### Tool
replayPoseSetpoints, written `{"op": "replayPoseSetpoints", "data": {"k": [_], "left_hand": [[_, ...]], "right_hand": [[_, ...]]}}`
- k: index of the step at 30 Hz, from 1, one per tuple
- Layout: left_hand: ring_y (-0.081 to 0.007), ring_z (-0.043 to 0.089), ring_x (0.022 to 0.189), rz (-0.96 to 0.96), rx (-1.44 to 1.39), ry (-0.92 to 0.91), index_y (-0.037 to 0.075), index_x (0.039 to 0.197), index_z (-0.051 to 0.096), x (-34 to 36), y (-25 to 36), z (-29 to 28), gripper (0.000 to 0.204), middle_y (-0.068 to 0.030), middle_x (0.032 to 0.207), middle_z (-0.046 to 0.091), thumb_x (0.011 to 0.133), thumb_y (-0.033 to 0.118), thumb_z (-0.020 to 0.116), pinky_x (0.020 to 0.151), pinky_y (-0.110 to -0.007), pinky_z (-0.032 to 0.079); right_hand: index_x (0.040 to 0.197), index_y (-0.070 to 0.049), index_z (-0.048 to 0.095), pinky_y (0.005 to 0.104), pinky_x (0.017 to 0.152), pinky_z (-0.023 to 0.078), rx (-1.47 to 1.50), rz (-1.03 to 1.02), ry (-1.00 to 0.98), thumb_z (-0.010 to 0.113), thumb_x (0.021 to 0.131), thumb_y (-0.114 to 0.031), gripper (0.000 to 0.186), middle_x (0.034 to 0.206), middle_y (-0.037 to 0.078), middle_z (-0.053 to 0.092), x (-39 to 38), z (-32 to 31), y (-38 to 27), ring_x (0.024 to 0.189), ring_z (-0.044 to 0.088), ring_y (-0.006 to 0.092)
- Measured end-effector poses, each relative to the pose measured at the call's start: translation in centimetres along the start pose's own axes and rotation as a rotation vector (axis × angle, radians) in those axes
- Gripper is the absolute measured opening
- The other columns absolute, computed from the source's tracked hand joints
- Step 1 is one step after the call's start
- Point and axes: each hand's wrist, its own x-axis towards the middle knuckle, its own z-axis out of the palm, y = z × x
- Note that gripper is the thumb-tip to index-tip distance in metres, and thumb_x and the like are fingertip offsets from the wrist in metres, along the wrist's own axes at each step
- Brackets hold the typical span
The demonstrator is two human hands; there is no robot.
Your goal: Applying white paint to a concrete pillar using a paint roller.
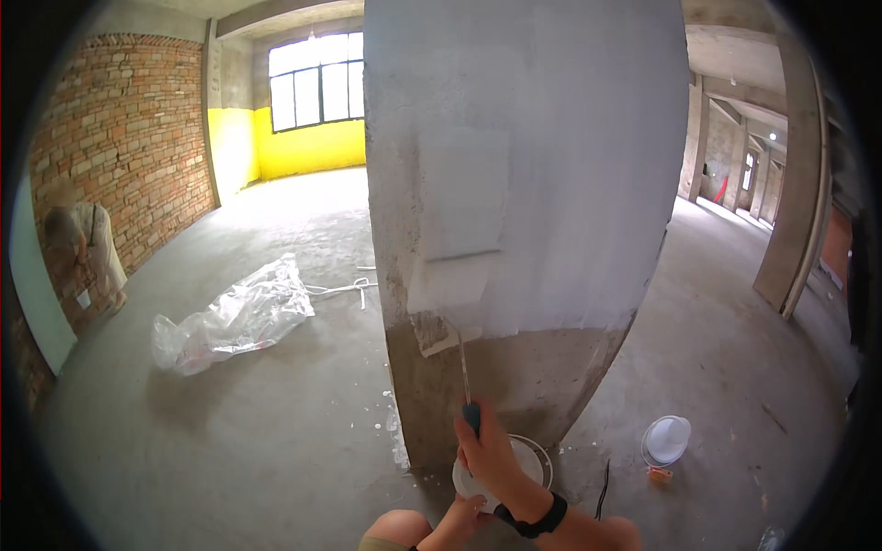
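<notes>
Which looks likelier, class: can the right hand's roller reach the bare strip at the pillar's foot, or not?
Probably yes: the right hand holds the paint roller at the bare concrete strip, and nothing blocks the pillar there.

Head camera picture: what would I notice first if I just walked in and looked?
First, the big concrete column in the middle, mostly white with wet paint, its base bare grey. Against its lower left, the right hand holds a paint roller by its blue handle, above a white paint bucket on the floor. Then the bright yellow wall under the far window, and the crumpled clear plastic sheet on the floor to the left.
</notes>
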Motion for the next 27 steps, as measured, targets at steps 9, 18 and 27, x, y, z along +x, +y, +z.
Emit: {"op": "replayPoseSetpoints", "data": {"k": [9, 18, 27], "left_hand": [[-0.0177, 0.058, 0.098, 0.022, -0.051, -0.129, 0.012, 0.124, 0.045, -0.5, 1.0, 0.5, 0.042, -0.0038, 0.11, 0.057, 0.088, 0.028, 0.058, 0.075, -0.033, 0.052], [-0.0215, 0.058, 0.101, 0.014, -0.085, -0.104, 0.008, 0.128, 0.042, -1.0, 0.8, 0.2, 0.048, -0.0073, 0.117, 0.054, 0.083, 0.015, 0.058, 0.076, -0.037, 0.054], [-0.034, 0.055, 0.107, -0.021, -0.066, -0.036, 0.001, 0.131, 0.034, -0.7, 0.6, 0.6, 0.051, -0.016, 0.122, 0.049, 0.081, 0.003, 0.045, 0.082, -0.044, 0.054]], "right_hand": [[0.121, -0.005, 0.044, 0.0422, 0.067, 0.047, -0.132, 0.114, 0.051, 0.052, 0.089, -0.024, 0.038, 0.088, 0.022, 0.062, -5.0, -0.7, 3.4, 0.081, 0.06, 0.0409], [0.119, -0.004, 0.045, 0.027, 0.042, 0.036, -0.11, 0.032, 0.117, 0.052, 0.092, -0.02, 0.032, 0.054, 0.002, 0.047, -5.0, -1.8, 7.6, 0.043, 0.047, 0.0107], [0.123, -0.002, 0.039, 0.0242, 0.04, 0.034, 0.099, 0.007, 0.042, 0.045, 0.095, -0.02, 0.034, 0.06, 0.0, 0.045, 0.8, -3.8, -2.7, 0.042, 0.042, 0.0076]]}}
